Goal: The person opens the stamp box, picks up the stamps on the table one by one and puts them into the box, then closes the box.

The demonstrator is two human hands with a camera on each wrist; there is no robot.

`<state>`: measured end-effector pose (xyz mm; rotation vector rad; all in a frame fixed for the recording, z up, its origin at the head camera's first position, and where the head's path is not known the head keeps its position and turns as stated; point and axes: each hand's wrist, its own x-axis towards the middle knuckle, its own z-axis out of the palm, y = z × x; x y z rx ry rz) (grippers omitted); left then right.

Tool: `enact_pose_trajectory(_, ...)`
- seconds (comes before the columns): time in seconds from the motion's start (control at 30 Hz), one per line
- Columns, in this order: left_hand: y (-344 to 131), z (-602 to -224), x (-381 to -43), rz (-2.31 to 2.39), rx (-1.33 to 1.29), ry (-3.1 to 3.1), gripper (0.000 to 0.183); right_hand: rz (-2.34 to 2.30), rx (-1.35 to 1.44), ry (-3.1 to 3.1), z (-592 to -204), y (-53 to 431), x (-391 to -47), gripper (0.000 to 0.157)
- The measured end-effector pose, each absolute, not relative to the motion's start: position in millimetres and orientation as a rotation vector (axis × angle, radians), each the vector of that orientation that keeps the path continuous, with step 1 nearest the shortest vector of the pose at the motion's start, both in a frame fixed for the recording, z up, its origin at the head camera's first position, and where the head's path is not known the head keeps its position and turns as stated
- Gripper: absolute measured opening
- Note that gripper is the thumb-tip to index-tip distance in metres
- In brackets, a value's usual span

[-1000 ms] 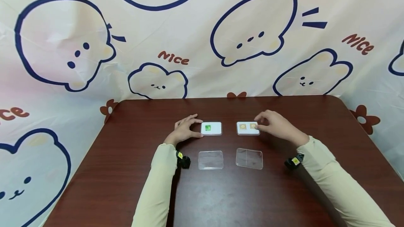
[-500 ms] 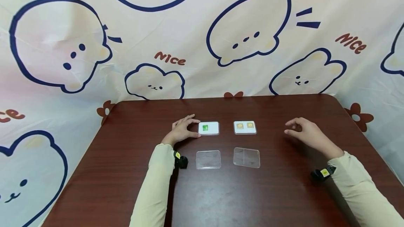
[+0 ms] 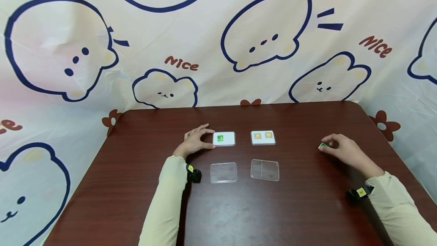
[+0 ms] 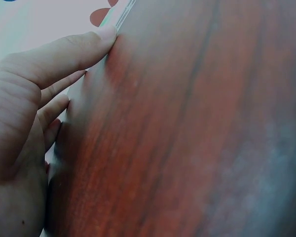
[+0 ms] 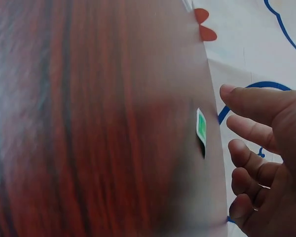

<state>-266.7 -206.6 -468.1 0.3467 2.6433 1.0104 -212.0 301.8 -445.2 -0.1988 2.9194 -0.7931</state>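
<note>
My left hand (image 3: 194,142) holds a flat white case (image 3: 229,139) by its left end, thumb and index finger at its two left corners. On it is a green square (image 3: 220,138). In the left wrist view the thumb tip meets the edge of the case (image 4: 125,17). My right hand (image 3: 349,154) is low over the right side of the table. By its fingertips is a small white-edged green tile (image 3: 322,145). In the right wrist view the green tile (image 5: 202,127) is apart from the spread thumb and fingers.
A second white case (image 3: 263,137) bearing two gold squares lies right of the first. In front are a clear plastic lid (image 3: 223,172) and another clear lid (image 3: 264,170) with a line across it. A patterned cloth (image 3: 211,48) hangs behind the dark wooden table (image 3: 252,212).
My right hand has moved off the case with the gold squares to the right, and a green tile now shows at its fingertips. The left hand has stayed at its case.
</note>
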Motion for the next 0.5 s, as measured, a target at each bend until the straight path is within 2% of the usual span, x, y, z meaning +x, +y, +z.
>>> enact_pose_trajectory(0.5, -206.6, -467.5, -266.0, 0.992, 0.345, 2.653, 0.062, -0.762, -0.177, 2.893, -454.0, 315.2, -213.0, 0.049)
